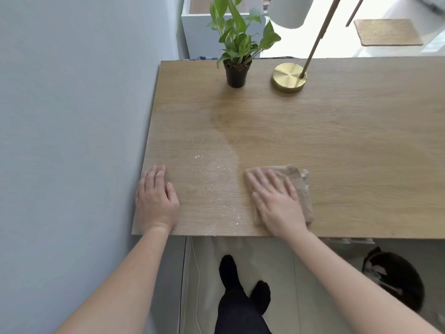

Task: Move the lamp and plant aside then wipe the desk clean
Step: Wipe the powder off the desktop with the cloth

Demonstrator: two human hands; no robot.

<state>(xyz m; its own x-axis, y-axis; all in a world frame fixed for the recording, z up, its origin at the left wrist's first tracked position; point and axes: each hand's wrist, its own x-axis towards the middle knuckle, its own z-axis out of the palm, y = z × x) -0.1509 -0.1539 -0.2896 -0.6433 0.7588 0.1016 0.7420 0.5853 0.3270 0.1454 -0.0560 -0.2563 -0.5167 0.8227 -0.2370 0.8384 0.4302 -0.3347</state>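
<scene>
A wooden desk (337,131) fills the middle of the view. At its far edge stand a green plant in a black pot (236,73) and a lamp with a round brass base (288,77), a slanted stem and a white shade. My right hand (277,201) presses flat, fingers straight, on a folded brown cloth (302,186) near the front edge. My left hand (156,196) rests flat on the desk's front left corner. White crumbs (212,184) lie scattered between my hands. A darker damp streak (224,126) curves from the cloth's area toward the plant.
A grey wall (72,116) runs along the desk's left side. Behind the desk stands a white cabinet (202,37), with a woven mat (387,32) on the floor at far right. Below the front edge I see my legs, a white cord and a black round object (397,278).
</scene>
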